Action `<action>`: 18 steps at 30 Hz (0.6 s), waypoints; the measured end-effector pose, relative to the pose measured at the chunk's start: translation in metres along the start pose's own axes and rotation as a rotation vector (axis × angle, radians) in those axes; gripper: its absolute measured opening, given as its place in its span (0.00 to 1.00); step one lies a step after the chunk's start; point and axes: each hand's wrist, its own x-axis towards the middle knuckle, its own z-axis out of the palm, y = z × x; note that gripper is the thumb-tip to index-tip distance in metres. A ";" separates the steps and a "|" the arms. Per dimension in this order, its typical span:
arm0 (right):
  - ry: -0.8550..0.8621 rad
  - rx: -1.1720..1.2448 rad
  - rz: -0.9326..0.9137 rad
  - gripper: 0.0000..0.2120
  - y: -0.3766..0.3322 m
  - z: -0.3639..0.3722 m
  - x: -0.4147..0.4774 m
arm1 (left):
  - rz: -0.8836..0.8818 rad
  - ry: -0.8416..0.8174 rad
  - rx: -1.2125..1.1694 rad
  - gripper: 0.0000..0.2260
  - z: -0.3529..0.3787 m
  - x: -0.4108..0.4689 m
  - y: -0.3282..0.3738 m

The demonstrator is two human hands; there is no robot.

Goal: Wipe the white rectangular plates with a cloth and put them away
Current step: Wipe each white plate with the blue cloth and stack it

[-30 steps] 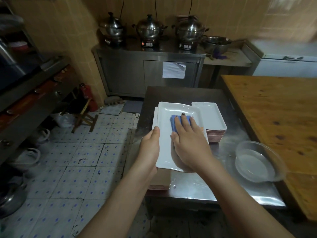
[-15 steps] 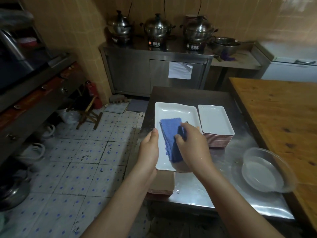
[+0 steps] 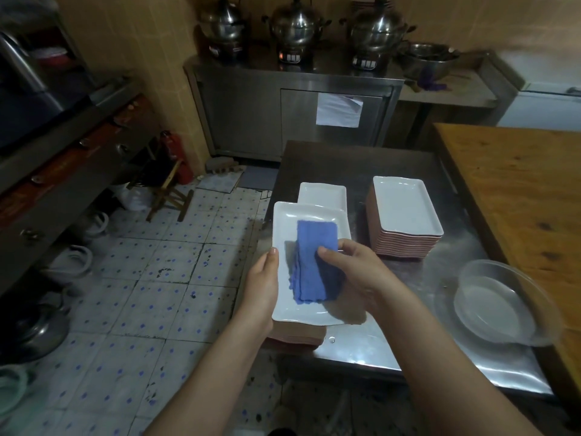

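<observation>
A white rectangular plate [image 3: 284, 234] is held tilted above the left stack of plates [image 3: 322, 194], whose top plate shows behind it and whose pink edges show under it. My left hand [image 3: 262, 286] grips the plate's left edge, thumb on the rim. A folded blue cloth [image 3: 316, 256] lies on the plate's face. My right hand [image 3: 352, 272] pinches the cloth's right side, thumb on top. A second stack of white plates [image 3: 407, 212] stands to the right on the steel table [image 3: 393, 344].
A clear glass bowl [image 3: 496, 306] sits at the table's right, against a wooden table [image 3: 518, 190]. Behind stands a steel cabinet [image 3: 292, 114] with three pots. Tiled floor [image 3: 151, 278] and a counter with clutter lie to the left.
The cloth was pressed flat at the plate's far end, then my right hand drew it toward me along the plate. The plate has been lifted toward me off the left stack, uncovering that stack's top plate.
</observation>
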 end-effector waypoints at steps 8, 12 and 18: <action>-0.028 0.321 0.141 0.09 0.034 -0.009 0.018 | -0.036 0.041 0.146 0.14 -0.016 0.035 -0.037; 0.023 0.304 0.180 0.04 0.048 -0.011 0.027 | -0.040 0.047 0.258 0.15 -0.020 0.049 -0.053; 0.052 0.299 0.187 0.03 0.054 -0.012 0.039 | 0.033 0.075 0.484 0.16 -0.025 0.069 -0.064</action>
